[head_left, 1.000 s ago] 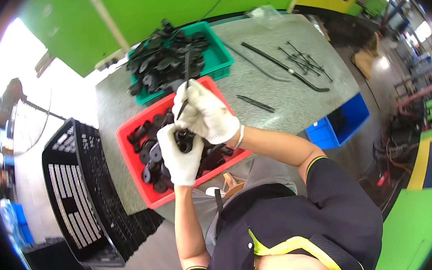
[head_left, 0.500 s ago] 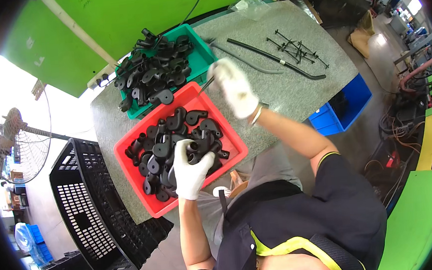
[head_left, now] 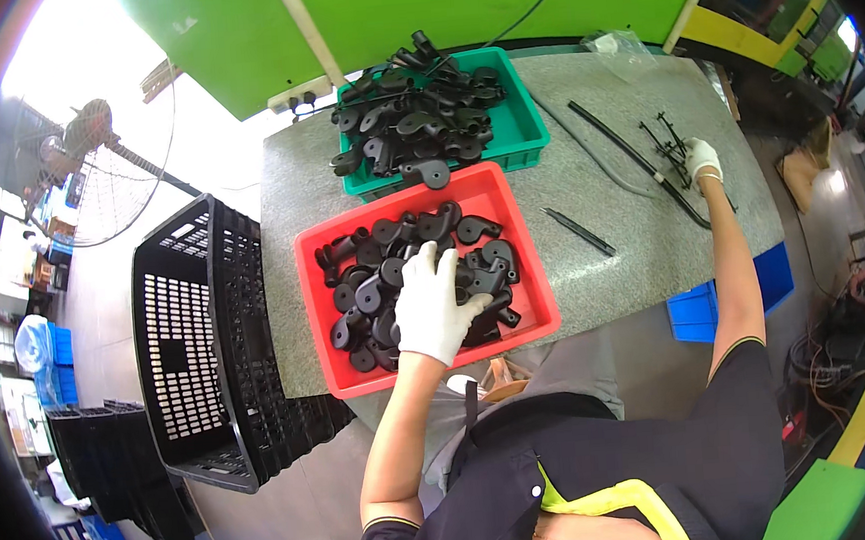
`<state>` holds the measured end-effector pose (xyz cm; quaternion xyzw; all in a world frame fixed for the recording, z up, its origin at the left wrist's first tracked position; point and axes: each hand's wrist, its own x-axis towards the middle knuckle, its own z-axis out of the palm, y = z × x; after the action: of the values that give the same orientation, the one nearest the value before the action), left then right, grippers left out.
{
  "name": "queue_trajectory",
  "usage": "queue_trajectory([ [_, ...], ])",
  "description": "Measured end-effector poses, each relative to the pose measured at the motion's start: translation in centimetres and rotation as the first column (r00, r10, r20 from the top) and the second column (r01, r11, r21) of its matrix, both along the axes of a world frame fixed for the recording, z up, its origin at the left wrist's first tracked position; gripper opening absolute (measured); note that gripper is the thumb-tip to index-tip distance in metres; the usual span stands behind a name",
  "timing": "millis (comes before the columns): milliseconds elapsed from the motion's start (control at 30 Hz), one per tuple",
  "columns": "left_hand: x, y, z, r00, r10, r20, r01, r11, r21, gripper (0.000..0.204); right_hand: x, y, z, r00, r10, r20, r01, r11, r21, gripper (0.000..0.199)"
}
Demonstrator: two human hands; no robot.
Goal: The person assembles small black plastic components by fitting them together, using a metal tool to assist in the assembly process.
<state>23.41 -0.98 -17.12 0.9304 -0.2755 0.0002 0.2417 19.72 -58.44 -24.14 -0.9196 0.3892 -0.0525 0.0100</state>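
Observation:
My left hand [head_left: 433, 305], in a white glove, lies spread over the heap of black plastic parts [head_left: 383, 273] in the red tray [head_left: 527, 263]; whether it grips one is hidden. My right hand [head_left: 701, 159], also gloved, is stretched far right across the grey stone table [head_left: 631, 246] and rests on a cluster of thin black rods [head_left: 669, 138] beside a long black strip [head_left: 636, 160]. Its fingers look closed around the rods. A green tray [head_left: 533, 132] heaped with more black parts [head_left: 412, 116] stands just behind the red one.
A slim black tool [head_left: 577, 231] lies on the table right of the red tray. A black perforated crate [head_left: 207, 346] stands at the table's left. A fan [head_left: 95, 173] is further left. A blue bin [head_left: 701, 311] sits under the table's right edge.
My right hand has left the red tray and swung out to the rods at the far right. My left hand dropped flat onto the parts in the red tray.

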Motion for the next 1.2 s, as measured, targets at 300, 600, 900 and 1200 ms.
queue_trajectory([
  [300, -2.0, 1.6, -0.9, 0.989, 0.012, 0.146, -0.009, 1.0, -0.021, 0.086, 11.2, 16.4, 6.3, 0.732, 0.56, 0.389, -0.556, 0.82, -0.134, 0.021],
  [600, -4.0, 3.4, -3.0, 0.938, 0.237, 0.254, -0.179, 0.956, -0.234, 0.061, 29.2, 39.0, 10.5, 0.454, 0.858, 0.242, -0.83, 0.506, -0.235, 0.024],
  [900, -4.1, 2.7, -3.4, 0.939, 0.221, 0.265, -0.13, 0.937, -0.324, 0.062, 33.5, 41.9, 8.6, 0.689, 0.721, -0.077, -0.714, 0.655, -0.247, 0.035],
  [1200, -4.0, 3.2, -3.5, 0.935, 0.252, 0.248, -0.156, 0.924, -0.35, 0.065, 29.8, 40.9, 13.1, 0.581, 0.813, 0.024, -0.788, 0.57, -0.231, 0.033],
])
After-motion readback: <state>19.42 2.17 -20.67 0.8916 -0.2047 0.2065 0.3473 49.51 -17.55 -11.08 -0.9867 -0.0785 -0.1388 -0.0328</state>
